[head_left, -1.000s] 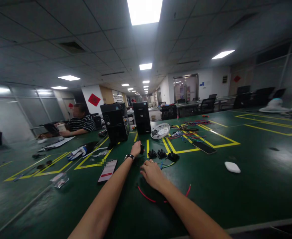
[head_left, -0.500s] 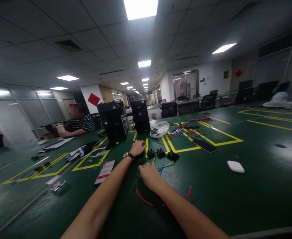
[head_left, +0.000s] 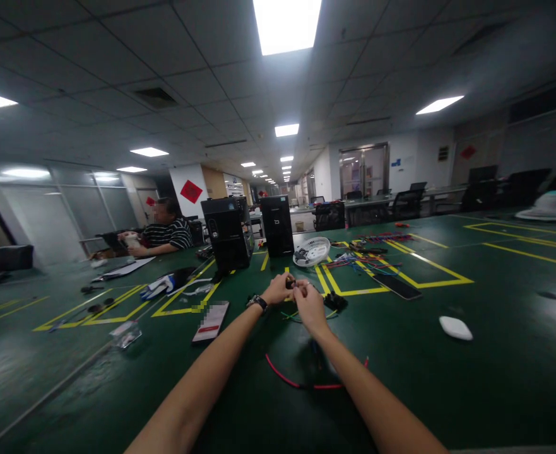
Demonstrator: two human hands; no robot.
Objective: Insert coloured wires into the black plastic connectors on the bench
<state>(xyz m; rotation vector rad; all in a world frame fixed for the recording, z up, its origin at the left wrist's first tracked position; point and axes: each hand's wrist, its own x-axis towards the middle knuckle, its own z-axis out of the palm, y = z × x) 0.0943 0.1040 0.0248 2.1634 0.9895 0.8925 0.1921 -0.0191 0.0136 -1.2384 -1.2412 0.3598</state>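
Note:
Both hands are raised together just above the green table (head_left: 448, 378). My left hand (head_left: 278, 290), with a watch on its wrist, pinches a small black connector block (head_left: 289, 284). My right hand (head_left: 308, 306) is closed right beside it, fingertips touching the same block. Thin green and yellow wires (head_left: 291, 314) trail below the hands. Another black block (head_left: 335, 301) lies just right of the right hand. A red wire (head_left: 296, 381) curves on the table under my right forearm.
Two black computer towers (head_left: 230, 233) and a white basket (head_left: 312, 251) stand behind the hands, with a pile of coloured wires (head_left: 363, 257) and a dark phone (head_left: 403, 287) to the right. A card (head_left: 211, 320) lies left, a white puck (head_left: 455, 327) right. A person (head_left: 164, 230) sits far left.
My left hand left the table with a black block and drew back toward me. My right hand rose from the wires to meet it. The view shifted slightly.

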